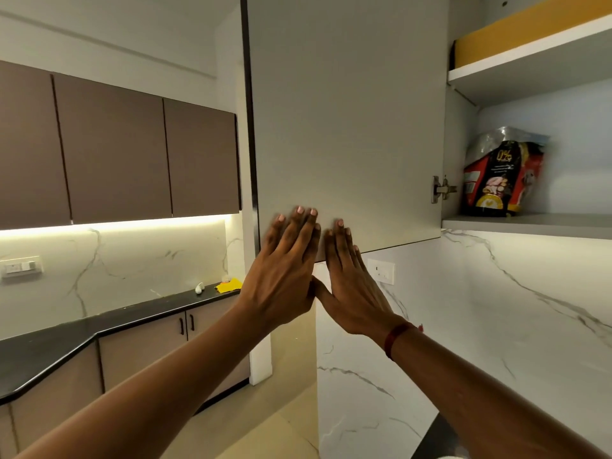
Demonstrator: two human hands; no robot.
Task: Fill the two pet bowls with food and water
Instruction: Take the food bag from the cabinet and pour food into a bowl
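A grey upper cabinet door (347, 111) stands swung open in front of me. My left hand (284, 270) and my right hand (351, 286) lie side by side with straight fingers against the door's lower edge. Neither hand holds anything. Inside the open cabinet, on the lower shelf (530, 223) at the right, a red and black pet food bag (503, 177) stands upright, its top crumpled. The pet bowls are not in view.
An upper shelf (530, 58) with a yellow strip runs above the bag. Brown wall cabinets (116, 154) hang at left over a black countertop (66, 342) carrying a yellow cloth (228, 285) and a small white object (198, 288). A wall socket (381, 271) sits under the door.
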